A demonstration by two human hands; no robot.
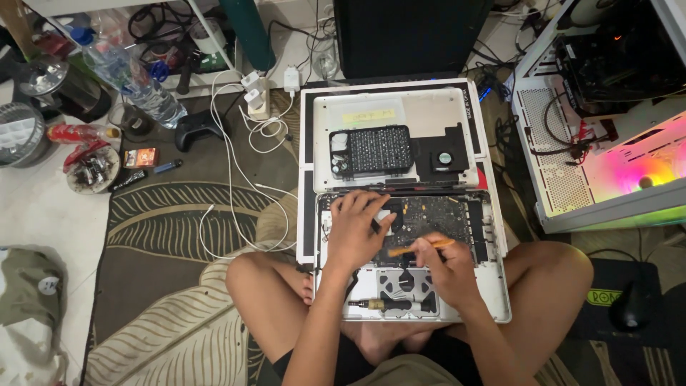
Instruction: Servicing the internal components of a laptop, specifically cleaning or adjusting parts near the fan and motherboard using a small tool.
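Note:
An opened white laptop [493, 286] lies on my crossed legs with its circuit board [436, 214] exposed. My left hand [357, 229] rests fingers-down on the left part of the board and holds nothing that I can see. My right hand [446, 268] grips a thin orange-handled brush [418, 248] lying almost flat, with its tip pointing left over the board. A screwdriver [389, 304] lies on the laptop's front section near the trackpad frame.
The removed white bottom cover [429, 107] lies behind the laptop and carries a black screwdriver-bit case [371, 150] and a small fan [444, 159]. A lit computer tower [607, 143] stands to the right. Cables, chargers, a water bottle [136, 78] and a game controller [200, 129] are at left.

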